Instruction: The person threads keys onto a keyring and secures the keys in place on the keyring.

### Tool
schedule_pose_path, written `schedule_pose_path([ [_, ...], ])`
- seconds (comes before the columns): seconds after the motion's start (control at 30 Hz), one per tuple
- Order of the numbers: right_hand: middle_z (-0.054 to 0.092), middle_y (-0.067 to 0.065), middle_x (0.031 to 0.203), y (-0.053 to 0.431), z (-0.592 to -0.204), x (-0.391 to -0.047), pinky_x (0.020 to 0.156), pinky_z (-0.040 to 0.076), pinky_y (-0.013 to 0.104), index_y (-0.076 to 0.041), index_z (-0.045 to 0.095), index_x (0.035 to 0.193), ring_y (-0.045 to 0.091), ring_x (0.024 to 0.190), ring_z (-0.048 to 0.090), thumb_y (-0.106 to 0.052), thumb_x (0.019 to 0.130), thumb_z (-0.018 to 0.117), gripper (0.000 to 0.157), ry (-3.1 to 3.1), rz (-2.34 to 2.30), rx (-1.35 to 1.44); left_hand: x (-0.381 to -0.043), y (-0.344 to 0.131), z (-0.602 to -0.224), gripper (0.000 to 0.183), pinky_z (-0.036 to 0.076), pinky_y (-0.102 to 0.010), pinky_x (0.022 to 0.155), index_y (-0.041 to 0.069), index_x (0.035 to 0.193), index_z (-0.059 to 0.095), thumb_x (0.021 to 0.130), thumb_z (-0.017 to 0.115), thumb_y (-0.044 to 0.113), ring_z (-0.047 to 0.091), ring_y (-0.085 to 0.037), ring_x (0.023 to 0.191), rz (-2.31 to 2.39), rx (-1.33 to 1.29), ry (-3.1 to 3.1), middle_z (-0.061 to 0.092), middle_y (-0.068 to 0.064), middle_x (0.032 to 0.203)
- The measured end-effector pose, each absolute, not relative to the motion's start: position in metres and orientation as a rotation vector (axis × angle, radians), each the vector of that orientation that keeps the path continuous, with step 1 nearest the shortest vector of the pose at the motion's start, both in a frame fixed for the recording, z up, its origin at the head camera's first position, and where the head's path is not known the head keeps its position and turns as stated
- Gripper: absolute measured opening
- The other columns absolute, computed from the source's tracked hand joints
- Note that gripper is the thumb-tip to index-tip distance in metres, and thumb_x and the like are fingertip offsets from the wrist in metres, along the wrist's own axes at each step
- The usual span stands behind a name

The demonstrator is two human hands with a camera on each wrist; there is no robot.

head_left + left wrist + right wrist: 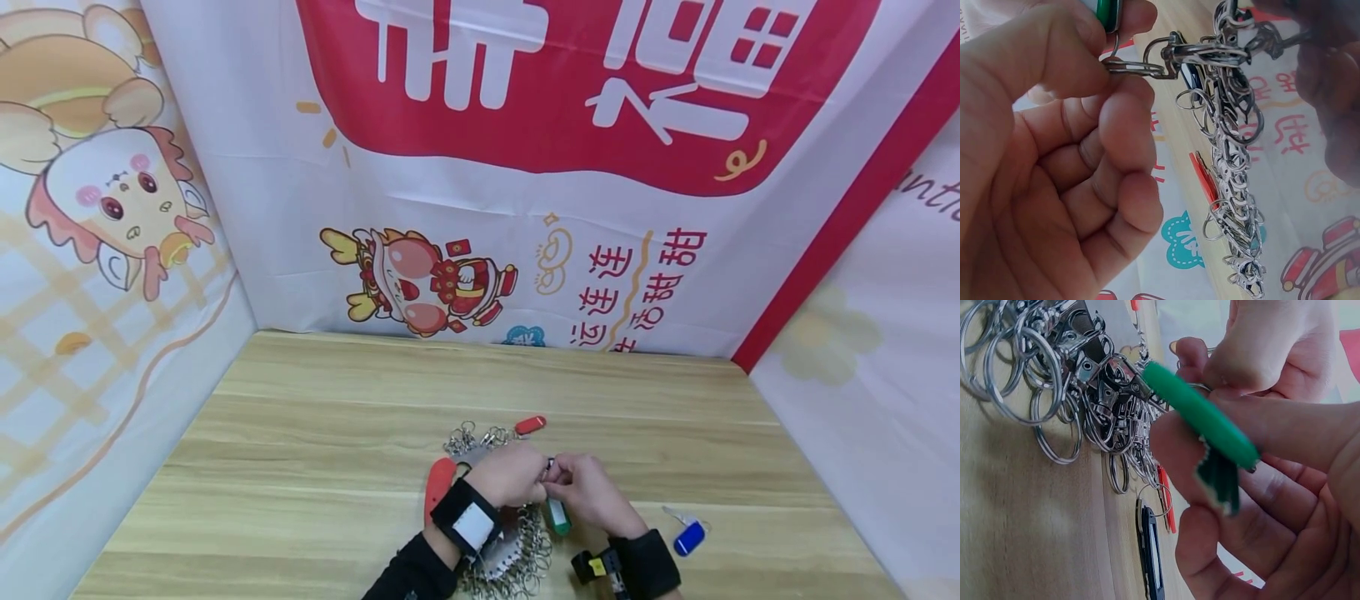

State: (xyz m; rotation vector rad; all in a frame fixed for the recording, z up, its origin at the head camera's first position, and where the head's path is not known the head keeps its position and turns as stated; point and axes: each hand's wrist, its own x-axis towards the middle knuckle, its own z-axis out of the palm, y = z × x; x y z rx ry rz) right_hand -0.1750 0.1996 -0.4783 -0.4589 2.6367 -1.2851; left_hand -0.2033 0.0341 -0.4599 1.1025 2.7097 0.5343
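My left hand (508, 475) reaches over a round metal key rack (501, 560) crowded with clasps and split rings. Its thumb and fingers pinch a split ring (1135, 66) hooked to one swivel clasp (1207, 55) of the rack. Close beside it, my right hand (592, 497) holds a green key tag (1200, 415) between thumb and finger. Beneath the tag shows a dark green piece with a jagged edge (1217, 480). Part of the rack is hidden under the left hand and wrist band. A dark, blurred reflection (1335, 94) appears on its shiny plate.
A red key tag (530, 425) sits at the rack's far edge, and a dark tag (1151, 550) hangs from a ring nearby. To the right lies a blue key tag (689, 538) with a key. By the left wrist is a rounded red piece (438, 483). Printed cloth walls enclose the wooden table (315, 450).
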Motion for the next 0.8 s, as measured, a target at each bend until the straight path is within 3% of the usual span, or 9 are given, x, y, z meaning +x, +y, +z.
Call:
schedule_pose_path([
  [0.43, 0.064, 0.0, 0.072, 0.1986, -0.4792, -0.1725, 0.051, 0.044, 0.023, -0.009, 0.061, 0.081, 0.014, 0.06, 0.057, -0.006, 0.086, 0.066, 0.008, 2.64, -1.355, -0.319, -0.204, 0.0291, -0.455, 0.03, 0.029, -0.02, 0.04, 0.016, 0.058, 0.046, 0.081, 0.063, 0.01, 0.035, -0.005, 0.04, 0.706, 1.007, 2.585, 0.034, 0.008, 0.05],
  [0.8, 0.063, 0.003, 0.072, 0.1988, -0.4788, -0.1721, 0.051, 0.041, 0.023, -0.008, 0.061, 0.08, 0.013, 0.06, 0.055, -0.007, 0.085, 0.068, 0.008, 2.653, -1.379, -0.353, -0.2056, 0.026, -0.4518, 0.03, 0.033, -0.019, 0.044, 0.014, 0.063, 0.053, 0.092, 0.058, 0.011, 0.04, -0.006, 0.045, 0.68, 1.086, 2.562, 0.039, 0.008, 0.054],
])
